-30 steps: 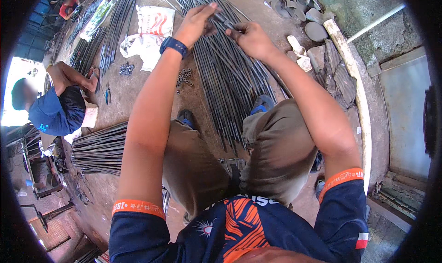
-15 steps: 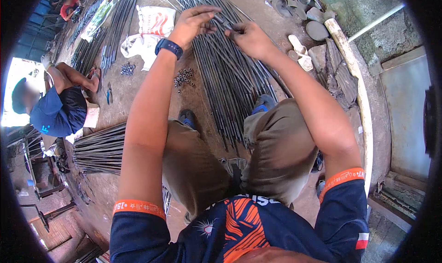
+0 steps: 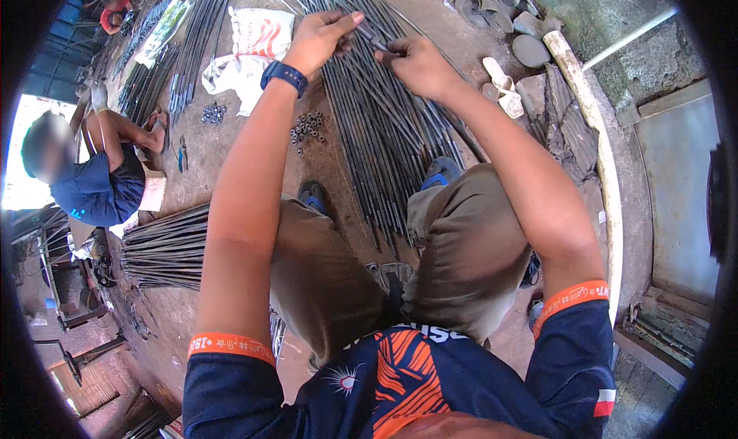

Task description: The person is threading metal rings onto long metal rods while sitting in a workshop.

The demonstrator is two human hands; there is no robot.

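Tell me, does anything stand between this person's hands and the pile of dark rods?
Nothing visible does. The left hand and right hand both appear over the upper part of the pile of dark rods. The small metal rings lie left of it, out of the way.

Dark rods (image 3: pixel 384 139) lie heaped on the floor (image 3: pixel 206 156) — roughly parallel.

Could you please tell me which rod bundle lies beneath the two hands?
The dark bundle running down between the shoes; the other bundles lie farther left.
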